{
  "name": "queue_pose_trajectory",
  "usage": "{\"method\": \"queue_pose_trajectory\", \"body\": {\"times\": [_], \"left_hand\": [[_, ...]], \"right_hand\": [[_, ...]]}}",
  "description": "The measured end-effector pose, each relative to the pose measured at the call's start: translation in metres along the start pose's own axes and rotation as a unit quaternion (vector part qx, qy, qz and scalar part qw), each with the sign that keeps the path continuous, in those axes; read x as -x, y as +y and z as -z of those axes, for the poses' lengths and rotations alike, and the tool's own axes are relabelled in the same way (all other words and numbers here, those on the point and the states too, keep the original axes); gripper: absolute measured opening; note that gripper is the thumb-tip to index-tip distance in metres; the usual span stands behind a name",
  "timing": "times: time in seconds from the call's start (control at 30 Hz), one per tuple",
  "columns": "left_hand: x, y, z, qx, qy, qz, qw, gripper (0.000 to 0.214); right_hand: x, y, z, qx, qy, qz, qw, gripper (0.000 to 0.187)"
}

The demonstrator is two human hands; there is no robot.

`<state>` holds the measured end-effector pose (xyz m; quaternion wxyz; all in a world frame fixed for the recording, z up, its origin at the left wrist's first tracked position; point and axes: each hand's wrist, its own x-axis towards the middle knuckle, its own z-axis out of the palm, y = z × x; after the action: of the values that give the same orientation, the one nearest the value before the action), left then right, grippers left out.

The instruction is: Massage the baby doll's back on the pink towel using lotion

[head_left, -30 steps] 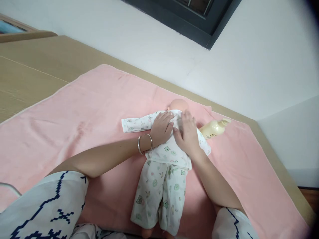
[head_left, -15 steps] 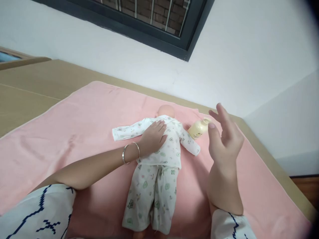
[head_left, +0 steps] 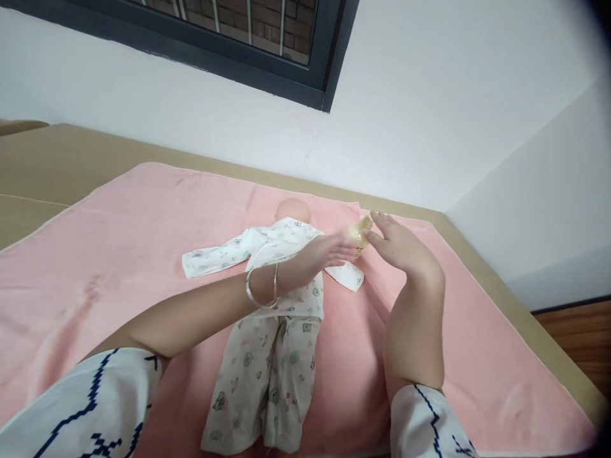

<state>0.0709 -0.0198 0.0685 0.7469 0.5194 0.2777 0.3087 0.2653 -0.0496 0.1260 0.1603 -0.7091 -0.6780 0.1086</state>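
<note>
A baby doll [head_left: 267, 305] in white printed pyjamas lies face down on a pink towel [head_left: 119, 254], head toward the wall. My left hand [head_left: 329, 251], a silver bangle on its wrist, stretches out flat above the doll's shoulder, its fingertips at a cream-yellow bottle [head_left: 359, 231]. My right hand [head_left: 398, 245] is open, fingers extended, just right of the bottle and close to its top. The bottle lies between the two hands and is mostly hidden by them. I cannot tell whether either hand touches it.
The towel covers a tan wooden surface [head_left: 57, 159] that runs along a white wall. A dark-framed window [head_left: 267, 70] sits above. Wooden floor [head_left: 577, 331] shows at the right. My patterned white sleeves fill the lower corners.
My left hand lifted off the doll's back and reached right to the bottle. My right hand came down from mid-air to the bottle's other side. The view shifted right.
</note>
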Motion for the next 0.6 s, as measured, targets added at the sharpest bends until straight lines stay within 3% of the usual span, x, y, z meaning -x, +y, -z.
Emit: {"method": "queue_pose_trajectory", "body": {"times": [0.07, 0.13, 0.27, 0.43, 0.6], "left_hand": [[-0.028, 0.011, -0.004, 0.151, 0.078, 0.065, 0.983, 0.058], [-0.05, 0.022, -0.008, 0.23, 0.129, 0.073, 0.962, 0.068], [-0.07, 0.038, -0.013, 0.308, 0.123, 0.065, 0.941, 0.071], [-0.061, 0.037, -0.011, 0.349, 0.093, 0.059, 0.931, 0.067], [-0.023, 0.028, 0.01, 0.359, 0.089, 0.063, 0.927, 0.063]], "right_hand": [[-0.006, 0.0, -0.006, 0.029, -0.025, 0.014, 0.999, 0.063], [-0.01, -0.004, -0.012, 0.038, -0.016, 0.028, 0.999, 0.059], [-0.016, -0.018, -0.023, 0.073, 0.042, 0.027, 0.996, 0.041], [-0.021, -0.026, -0.028, 0.193, 0.141, -0.012, 0.971, 0.03], [-0.024, -0.024, -0.035, 0.206, 0.18, -0.023, 0.961, 0.029]]}}
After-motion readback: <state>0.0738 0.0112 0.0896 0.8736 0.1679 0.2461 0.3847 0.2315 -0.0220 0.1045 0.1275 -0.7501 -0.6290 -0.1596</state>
